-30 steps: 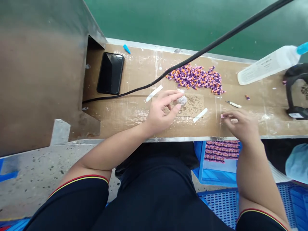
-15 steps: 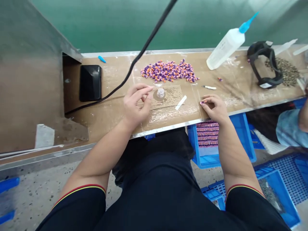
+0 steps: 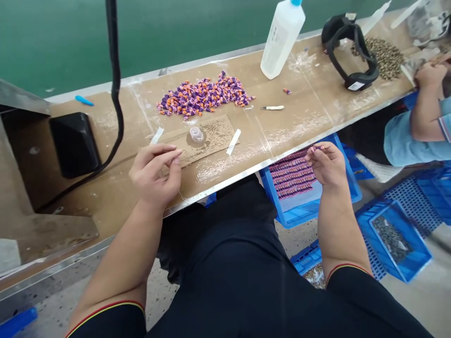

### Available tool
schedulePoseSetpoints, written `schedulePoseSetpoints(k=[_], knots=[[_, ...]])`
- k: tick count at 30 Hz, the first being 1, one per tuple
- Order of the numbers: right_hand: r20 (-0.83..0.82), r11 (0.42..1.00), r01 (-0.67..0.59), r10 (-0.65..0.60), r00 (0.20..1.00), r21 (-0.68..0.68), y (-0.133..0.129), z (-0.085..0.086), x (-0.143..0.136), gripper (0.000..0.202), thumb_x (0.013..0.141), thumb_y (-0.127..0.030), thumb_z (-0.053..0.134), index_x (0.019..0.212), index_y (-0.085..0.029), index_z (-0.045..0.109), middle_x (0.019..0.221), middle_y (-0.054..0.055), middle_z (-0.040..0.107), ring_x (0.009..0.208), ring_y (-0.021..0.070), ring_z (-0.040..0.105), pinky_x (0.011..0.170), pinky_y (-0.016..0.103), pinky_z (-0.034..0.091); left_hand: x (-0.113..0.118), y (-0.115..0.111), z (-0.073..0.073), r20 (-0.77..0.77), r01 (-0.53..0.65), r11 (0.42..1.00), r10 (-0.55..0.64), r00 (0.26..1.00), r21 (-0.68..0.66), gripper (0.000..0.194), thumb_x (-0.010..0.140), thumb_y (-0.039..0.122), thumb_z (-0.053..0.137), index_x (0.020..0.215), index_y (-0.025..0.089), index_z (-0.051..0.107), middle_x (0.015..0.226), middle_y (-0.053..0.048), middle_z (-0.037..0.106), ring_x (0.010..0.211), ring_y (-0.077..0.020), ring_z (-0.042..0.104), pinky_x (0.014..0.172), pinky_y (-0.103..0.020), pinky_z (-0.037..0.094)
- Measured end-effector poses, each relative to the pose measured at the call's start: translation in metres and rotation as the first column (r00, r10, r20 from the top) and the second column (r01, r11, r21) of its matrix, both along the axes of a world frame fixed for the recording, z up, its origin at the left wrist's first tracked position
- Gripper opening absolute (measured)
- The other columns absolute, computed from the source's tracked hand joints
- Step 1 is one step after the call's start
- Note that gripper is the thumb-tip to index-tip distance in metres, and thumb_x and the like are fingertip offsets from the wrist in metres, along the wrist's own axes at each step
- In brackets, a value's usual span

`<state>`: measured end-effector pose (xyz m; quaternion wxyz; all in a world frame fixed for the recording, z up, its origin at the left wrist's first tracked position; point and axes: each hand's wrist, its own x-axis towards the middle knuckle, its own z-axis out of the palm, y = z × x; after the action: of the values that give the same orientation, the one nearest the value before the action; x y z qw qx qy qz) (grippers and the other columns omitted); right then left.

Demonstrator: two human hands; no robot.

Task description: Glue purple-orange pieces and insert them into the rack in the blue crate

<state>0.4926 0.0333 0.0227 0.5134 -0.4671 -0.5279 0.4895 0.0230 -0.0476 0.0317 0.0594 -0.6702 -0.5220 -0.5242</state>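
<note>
The right hand (image 3: 326,162) pinches a small purple-and-pink piece (image 3: 317,148) over the blue crate (image 3: 299,213), just beyond the desk's (image 3: 253,145) near edge. The left hand (image 3: 157,176) is empty, fingertips almost together, beside the cardboard sheet (image 3: 220,126) (a small clear cup (image 3: 196,134) sits on it) near that same edge.

Nothing legible; bottle print (image 3: 273,41) (blurred)

Dark navy short-sleeved top, cuffs at seven and five o'clock (image 3: 116,319) trimmed in red and yellow; plain front at six. Trousers (image 3: 183,239) look black, maybe, in shade. Both hands bare (image 3: 157,173).
</note>
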Motion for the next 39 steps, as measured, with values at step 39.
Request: schedulePoseSetpoints(k=[39], knots=[[-0.081,0.985,-0.059,0.046,0.996,-0.161,-0.012,-0.007,0.008,0.045,0.073,-0.057,0.108,0.089,-0.028,0.077,0.077,-0.004,0.072,0.064,0.0116,0.066,0.059,0.024,0.059,0.002,-0.001,0.000,-0.018,-0.037,0.999,0.036,0.999,-0.038,0.015,0.100,0.033,0.075,0.099,0.023,0.086,0.102,-0.008,0.085,0.087,-0.0199,0.080,0.078,-0.040,0.069]])
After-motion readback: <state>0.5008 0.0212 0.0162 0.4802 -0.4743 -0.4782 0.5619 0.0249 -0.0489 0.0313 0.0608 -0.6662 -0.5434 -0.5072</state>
